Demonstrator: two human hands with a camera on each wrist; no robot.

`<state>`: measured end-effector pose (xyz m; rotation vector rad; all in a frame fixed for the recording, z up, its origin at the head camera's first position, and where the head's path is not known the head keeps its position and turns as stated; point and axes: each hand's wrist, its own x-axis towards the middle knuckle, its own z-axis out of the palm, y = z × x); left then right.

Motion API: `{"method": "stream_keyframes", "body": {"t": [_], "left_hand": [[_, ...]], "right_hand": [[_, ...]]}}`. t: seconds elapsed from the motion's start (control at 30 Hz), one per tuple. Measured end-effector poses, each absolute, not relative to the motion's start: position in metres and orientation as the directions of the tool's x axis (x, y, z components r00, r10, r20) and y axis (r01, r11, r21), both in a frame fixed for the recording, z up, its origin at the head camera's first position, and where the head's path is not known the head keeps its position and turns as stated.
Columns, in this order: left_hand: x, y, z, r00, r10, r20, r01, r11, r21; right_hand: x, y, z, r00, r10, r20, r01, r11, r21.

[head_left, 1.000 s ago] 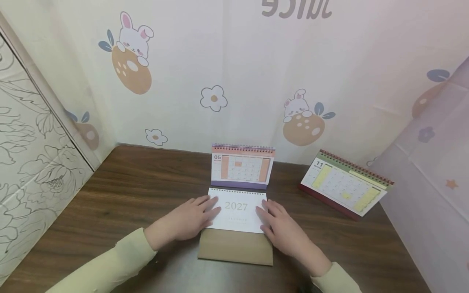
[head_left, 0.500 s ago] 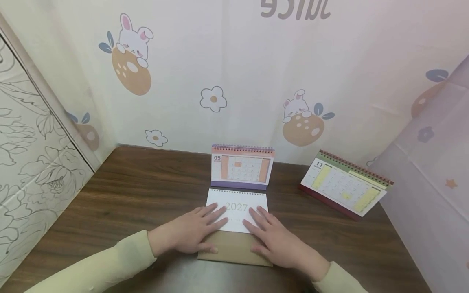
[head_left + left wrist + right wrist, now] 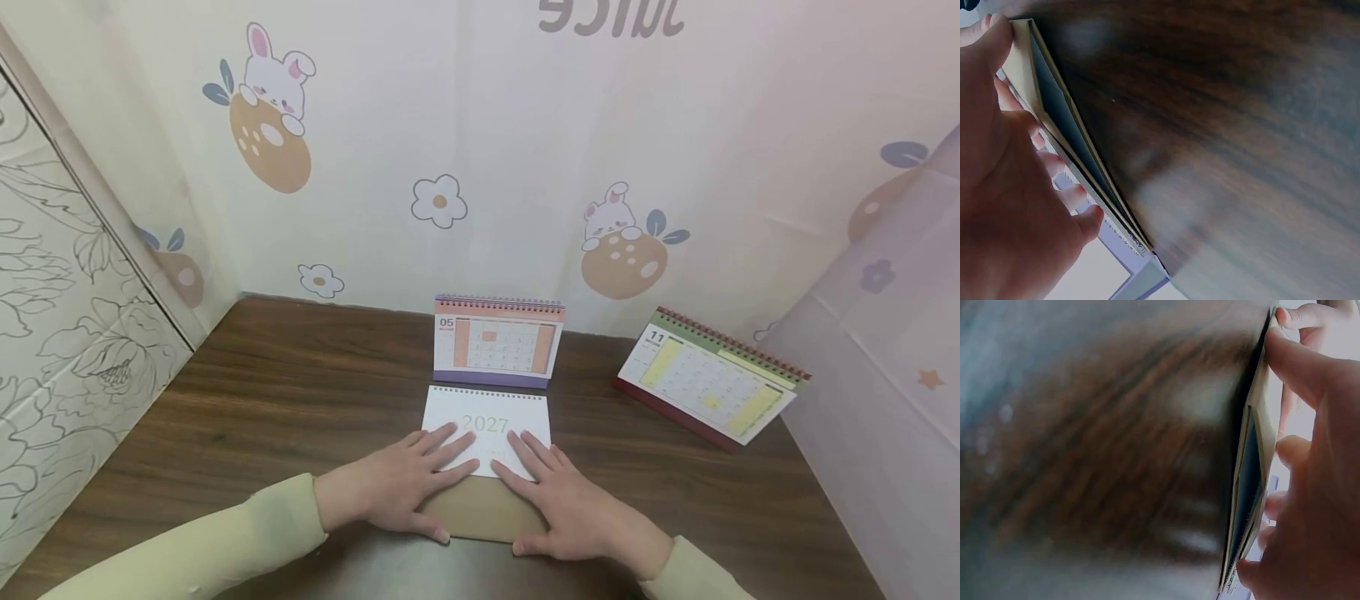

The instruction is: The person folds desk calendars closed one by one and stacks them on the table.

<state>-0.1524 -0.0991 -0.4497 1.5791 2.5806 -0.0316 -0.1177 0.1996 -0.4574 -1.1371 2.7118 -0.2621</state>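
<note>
A white 2027 desk calendar [image 3: 486, 406] lies folded low on the table, its brown cardboard base [image 3: 487, 510] extending toward me. My left hand [image 3: 397, 487] rests on it from the left, fingers spread across the white page and thumb at the base's near corner. From the other side my right hand [image 3: 573, 508] lies the same way, its thumb by the near edge. In the left wrist view the side of the cardboard [image 3: 1021, 56] shows a narrow dark gap between its layers. The right wrist view shows a similar gap beside the cardboard [image 3: 1266, 394].
Right behind the white calendar stands an orange and purple desk calendar [image 3: 498, 343] marked 05. A green and red one [image 3: 705, 379] marked 11 stands angled at the right. The dark wooden table [image 3: 300, 375] meets a curtain [image 3: 510, 125] printed with rabbits at the back.
Both hands have slid from the calendar's sides inward over its page and toward me. Their thumbs have come down to the near edge of the cardboard base. The calendars stay in place.
</note>
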Motion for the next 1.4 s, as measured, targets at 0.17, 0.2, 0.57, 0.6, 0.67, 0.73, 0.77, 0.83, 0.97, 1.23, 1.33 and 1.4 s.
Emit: {"method": "stream_keyframes", "body": {"t": [0.17, 0.2, 0.57, 0.6, 0.67, 0.73, 0.77, 0.83, 0.97, 1.23, 1.33, 1.4], "left_hand": [[-0.153, -0.095, -0.446, -0.465, 0.866, -0.186, 0.879, 0.476, 0.02], [-0.154, -0.094, -0.445, -0.469, 0.86, -0.203, 0.876, 0.482, 0.018], [-0.157, -0.088, -0.443, -0.482, 0.827, -0.29, 0.858, 0.512, 0.031], [-0.157, -0.088, -0.443, -0.482, 0.826, -0.291, 0.858, 0.513, 0.035], [-0.158, -0.087, -0.443, -0.484, 0.826, -0.29, 0.855, 0.517, 0.044], [-0.158, -0.087, -0.442, -0.488, 0.826, -0.282, 0.851, 0.523, 0.057], [-0.158, -0.087, -0.442, -0.491, 0.826, -0.276, 0.849, 0.525, 0.062], [-0.159, -0.088, -0.441, -0.496, 0.83, -0.254, 0.844, 0.53, 0.082], [-0.164, -0.089, -0.439, -0.501, 0.853, -0.147, 0.848, 0.518, 0.11], [-0.179, -0.098, -0.436, -0.583, 0.81, 0.054, 0.811, 0.578, 0.09], [-0.184, -0.104, -0.434, -0.642, 0.765, 0.045, 0.765, 0.636, 0.102], [-0.188, -0.108, -0.433, -0.686, 0.727, 0.032, 0.725, 0.679, 0.116]], "right_hand": [[-0.118, 0.2, -0.457, -0.673, -0.727, -0.137, -0.687, 0.682, -0.25], [-0.119, 0.2, -0.457, -0.672, -0.725, -0.151, -0.683, 0.685, -0.252], [-0.121, 0.2, -0.455, -0.672, -0.707, -0.22, -0.66, 0.706, -0.255], [-0.121, 0.2, -0.455, -0.673, -0.707, -0.219, -0.66, 0.707, -0.254], [-0.121, 0.2, -0.455, -0.674, -0.706, -0.216, -0.658, 0.707, -0.258], [-0.122, 0.201, -0.456, -0.674, -0.709, -0.206, -0.661, 0.704, -0.258], [-0.122, 0.201, -0.456, -0.675, -0.711, -0.2, -0.664, 0.702, -0.256], [-0.123, 0.202, -0.457, -0.676, -0.715, -0.177, -0.67, 0.697, -0.256], [-0.128, 0.206, -0.455, -0.702, -0.706, -0.094, -0.665, 0.697, -0.269], [-0.136, 0.216, -0.449, -0.791, -0.603, 0.104, -0.608, 0.753, -0.254], [-0.138, 0.22, -0.448, -0.828, -0.544, 0.136, -0.561, 0.798, -0.22], [-0.139, 0.222, -0.447, -0.854, -0.504, 0.129, -0.52, 0.829, -0.207]]}}
